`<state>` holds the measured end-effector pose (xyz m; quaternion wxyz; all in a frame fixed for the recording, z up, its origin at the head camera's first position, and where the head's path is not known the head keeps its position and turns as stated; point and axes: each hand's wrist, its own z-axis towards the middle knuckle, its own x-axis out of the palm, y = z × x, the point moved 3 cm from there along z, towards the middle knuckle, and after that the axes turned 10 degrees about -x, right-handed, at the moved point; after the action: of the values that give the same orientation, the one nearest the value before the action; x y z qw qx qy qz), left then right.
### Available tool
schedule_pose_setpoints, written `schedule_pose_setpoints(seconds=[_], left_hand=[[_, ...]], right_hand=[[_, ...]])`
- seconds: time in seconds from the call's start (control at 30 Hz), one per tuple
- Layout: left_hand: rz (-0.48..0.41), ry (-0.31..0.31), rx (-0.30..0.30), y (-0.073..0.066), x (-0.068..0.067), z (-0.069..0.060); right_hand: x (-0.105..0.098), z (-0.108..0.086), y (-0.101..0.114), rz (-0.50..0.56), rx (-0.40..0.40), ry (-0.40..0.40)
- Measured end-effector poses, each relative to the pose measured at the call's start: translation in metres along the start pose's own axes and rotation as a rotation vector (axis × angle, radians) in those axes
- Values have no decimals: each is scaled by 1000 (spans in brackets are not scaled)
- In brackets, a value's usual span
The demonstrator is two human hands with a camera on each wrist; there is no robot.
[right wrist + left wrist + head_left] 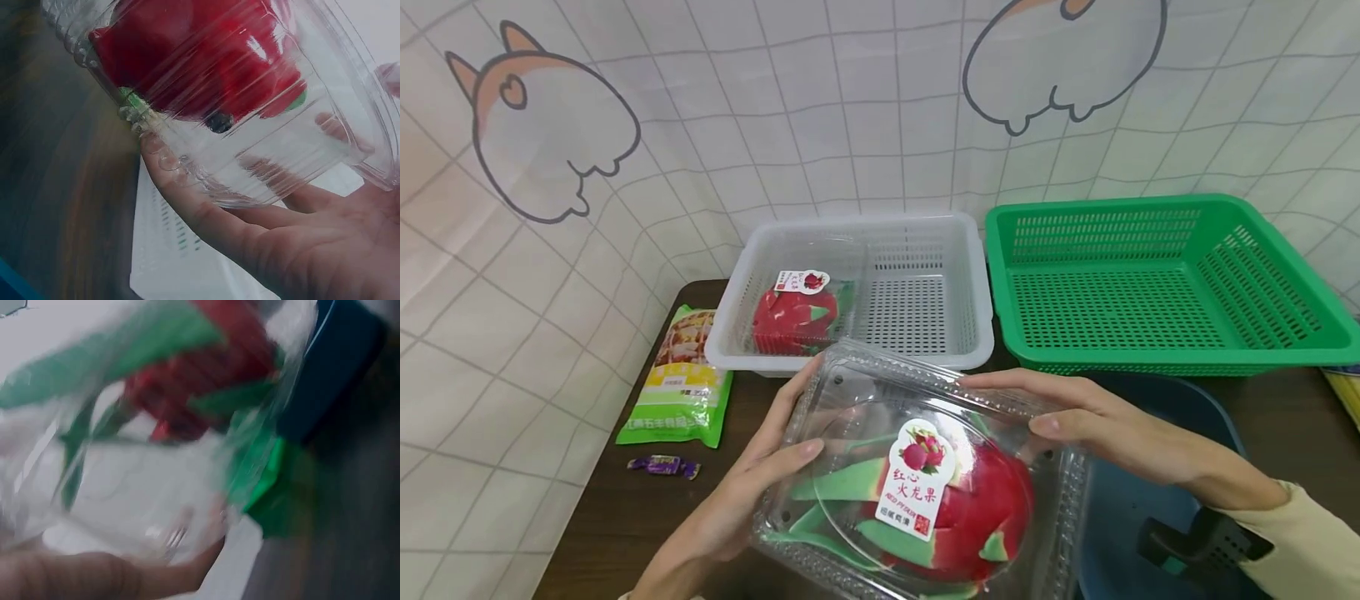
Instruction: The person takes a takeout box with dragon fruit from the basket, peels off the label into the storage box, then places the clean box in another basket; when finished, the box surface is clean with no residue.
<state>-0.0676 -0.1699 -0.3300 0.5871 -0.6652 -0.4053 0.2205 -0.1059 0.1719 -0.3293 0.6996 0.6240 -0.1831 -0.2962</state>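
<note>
A clear plastic box [1000, 433] with a red and green dragon fruit [955, 517] inside is held up between both hands, its labelled lid facing the head camera. The left hand [737, 483] grips the box's left edge, thumb on the lid. On the right edge the right hand [1120, 433] grips it, thumb on top. In the right wrist view, fingers of the right hand [269, 237] spread under the clear box [250, 169]. The left wrist view is blurred, with the left hand [119, 575] against the plastic.
A white basket [917, 360] behind holds another boxed dragon fruit [793, 321]. To its right is a green basket [1150, 354]. A green and yellow food bag [677, 392] and a purple wrapped candy [662, 466] lie at left. A dark blue bin [1138, 500] stands beneath the right forearm.
</note>
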Motion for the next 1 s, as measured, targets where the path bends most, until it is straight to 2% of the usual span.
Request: schedule_pose_setpoints(seconds=[0.13,0.37,0.53,0.67,0.77,0.93,1.0], left_hand=[[-86,-53,-15,5,5,0],[-64,-182,-6,12,6,-1],[-111,-252,-13,18,3,-3],[-147,-329,-67,23,2,-7],[-154,-352,-115,26,4,-8],[-172,-328,-150,34,6,-7],[-184,-320,-156,38,6,-5]], right_hand=[[-1,3,-6,12,4,-33],[-3,1,-13,33,18,-148],[7,-9,-10,61,92,-194],[18,-13,-12,86,166,-215],[25,-13,-12,104,234,-216],[32,-11,-13,101,377,-203],[33,-10,-14,102,410,-191]])
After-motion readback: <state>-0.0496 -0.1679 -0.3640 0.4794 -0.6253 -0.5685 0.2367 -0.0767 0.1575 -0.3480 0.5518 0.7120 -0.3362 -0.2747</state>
